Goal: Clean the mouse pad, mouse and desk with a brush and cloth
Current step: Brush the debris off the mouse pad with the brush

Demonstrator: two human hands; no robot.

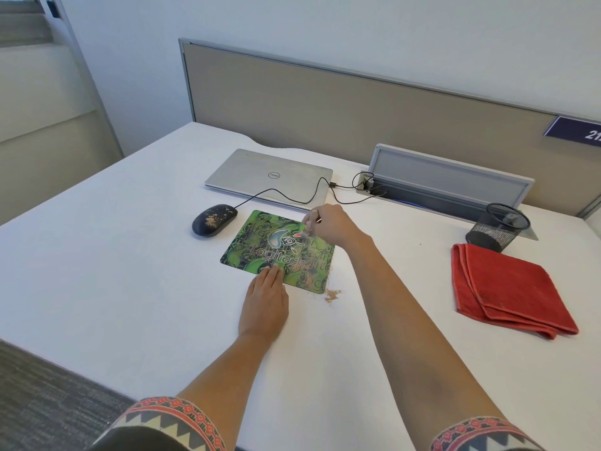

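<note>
Mouse pad: the green printed rectangular mouse pad (260,245) lies flat near the middle of the white worktop (130,255), with tan crumbs on its near right part.
Brush: a small pale-handled brush (309,226) stands bristles-down on the pad's far right area; it is blurred, so its detail is hard to tell.
Right hand: the right hand (330,224) has its grip closed round the brush handle.
Left hand: the left hand (265,297) lies flat with fingers straight, its grip holding nothing, fingertips pressing the pad's near edge.
Mouse: the black oval corded mouse (213,219) rests on the worktop just left of the pad's far left corner, crumbs on its back.
Cloth: the red folded towelling cloth (507,291) lies well apart at the right, with no hand on it.
Crumb pile: a small tan crumb pile (332,293) sits on the worktop just off the pad's near right corner.
Pad handling: probably thin, light and floppy, apt to slide under brushing; best pinned at an edge or lifted by a corner.
Brush handling: likely light and stiff; hold it mid-handle.
Mouse handling: likely light, smooth and tethered by its cable; take it by its 2 sides.
Containers: the black wire-mesh pen cup (497,227) stands far right, beyond the cloth; nothing shows above its rim. A grey cable trough (448,187) with a raised lid takes a black cable.
</note>
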